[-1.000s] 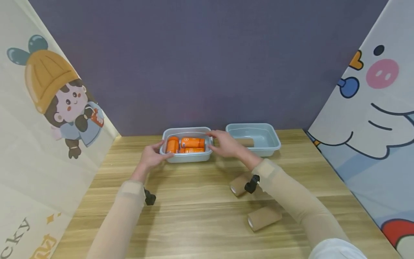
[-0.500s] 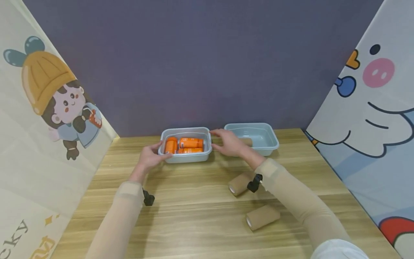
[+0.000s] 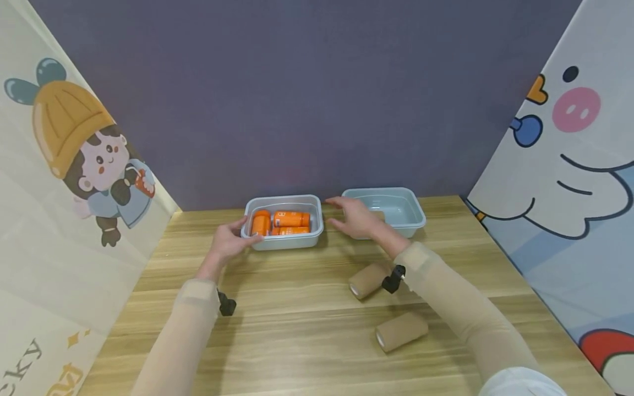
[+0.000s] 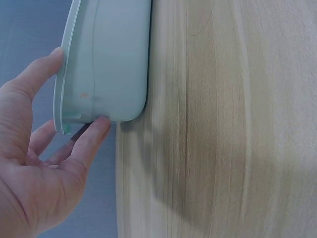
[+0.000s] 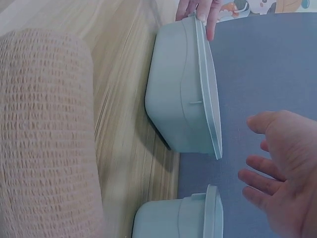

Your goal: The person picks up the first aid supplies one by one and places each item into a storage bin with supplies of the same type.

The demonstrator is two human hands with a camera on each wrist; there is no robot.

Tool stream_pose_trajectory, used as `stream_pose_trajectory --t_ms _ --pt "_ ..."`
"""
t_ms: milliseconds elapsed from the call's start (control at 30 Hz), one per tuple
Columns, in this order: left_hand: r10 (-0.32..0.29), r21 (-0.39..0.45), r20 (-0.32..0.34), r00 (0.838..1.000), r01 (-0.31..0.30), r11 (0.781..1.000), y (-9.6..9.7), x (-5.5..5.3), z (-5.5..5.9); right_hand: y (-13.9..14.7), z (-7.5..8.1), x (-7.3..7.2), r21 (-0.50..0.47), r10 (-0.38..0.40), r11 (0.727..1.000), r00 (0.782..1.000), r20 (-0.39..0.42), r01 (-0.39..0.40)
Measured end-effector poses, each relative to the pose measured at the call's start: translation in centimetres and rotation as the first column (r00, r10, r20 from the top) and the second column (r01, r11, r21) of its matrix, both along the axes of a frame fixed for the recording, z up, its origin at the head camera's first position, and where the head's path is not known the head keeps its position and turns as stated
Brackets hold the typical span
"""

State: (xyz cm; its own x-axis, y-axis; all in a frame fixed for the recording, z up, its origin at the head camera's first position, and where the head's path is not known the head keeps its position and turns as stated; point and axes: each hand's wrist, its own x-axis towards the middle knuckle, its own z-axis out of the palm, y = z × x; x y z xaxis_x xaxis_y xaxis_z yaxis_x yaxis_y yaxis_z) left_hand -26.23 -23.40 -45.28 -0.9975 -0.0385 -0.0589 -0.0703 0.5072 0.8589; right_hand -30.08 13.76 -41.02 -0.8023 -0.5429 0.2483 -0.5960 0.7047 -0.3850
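Note:
My left hand (image 3: 228, 242) holds the left front corner of a pale blue-green plastic tub (image 3: 287, 242). Its thumb lies at the rim and the fingers are against the end wall in the left wrist view. Inside the tub lie several small orange bottles (image 3: 291, 219). My right hand (image 3: 355, 217) is just past the tub's right end, its fingers (image 5: 262, 166) loosely bent and apart from the wall, holding nothing. Behind that hand stands a second plastic tub (image 3: 403, 212) with a tan bandage roll (image 3: 378, 215) in it, partly covered by the hand.
Two more tan crinkled bandage rolls, a nearer one (image 3: 401, 331) and a farther one (image 3: 366, 281), lie on the wooden table (image 3: 277, 330) under and beside my right forearm. A dark panel (image 3: 317, 99) rises behind the tubs. Printed panels flank the table.
My right hand has let go of the left tub's right end and drawn back to the right. The left hand keeps its place on that tub. The bottles lie as before.

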Motion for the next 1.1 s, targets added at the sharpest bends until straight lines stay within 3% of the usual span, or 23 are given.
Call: stream_pose_trajectory --t_ms 600,1100 --pt "0.000 -0.012 0.000 1.000 0.000 1.000 0.0 0.3 0.2 1.8 -0.1 -0.2 0.020 -0.026 0.999 0.999 -0.026 0.027" --pt "-0.009 -0.014 -0.005 1.000 0.009 1.000 -0.1 0.3 0.3 4.3 -0.1 -0.5 0.006 -0.055 0.998 0.998 0.042 0.055"
